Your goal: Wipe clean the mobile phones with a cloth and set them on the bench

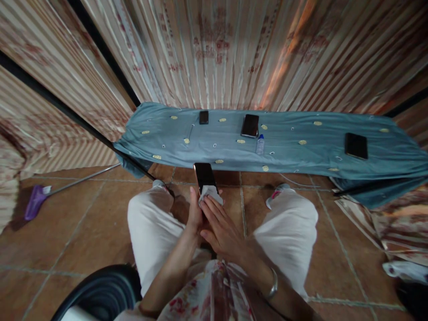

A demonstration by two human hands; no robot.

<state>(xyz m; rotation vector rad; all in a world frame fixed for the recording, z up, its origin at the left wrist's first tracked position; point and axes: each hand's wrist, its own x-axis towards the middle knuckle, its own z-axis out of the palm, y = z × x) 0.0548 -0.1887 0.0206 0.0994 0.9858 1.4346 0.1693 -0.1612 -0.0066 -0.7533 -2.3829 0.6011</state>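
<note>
A dark smartphone (203,173) is held between my knees, its top end pointing away from me. My left hand (194,211) grips its lower part from the left and underneath. On the lower part of its screen lies a crumpled pale cloth or tissue (209,193). My right hand (217,225) presses this wipe to the glass with its fingers held together. The phone's lower end is hidden behind my hands.
Ahead is a bench covered by a blue cloth (287,156). On it lie a small dark phone (203,117), two larger dark devices (250,125) (356,146) and a small clear bottle with a blue cap (260,145). A purple broom (35,202) lies at left; black poles (67,103) slant nearby.
</note>
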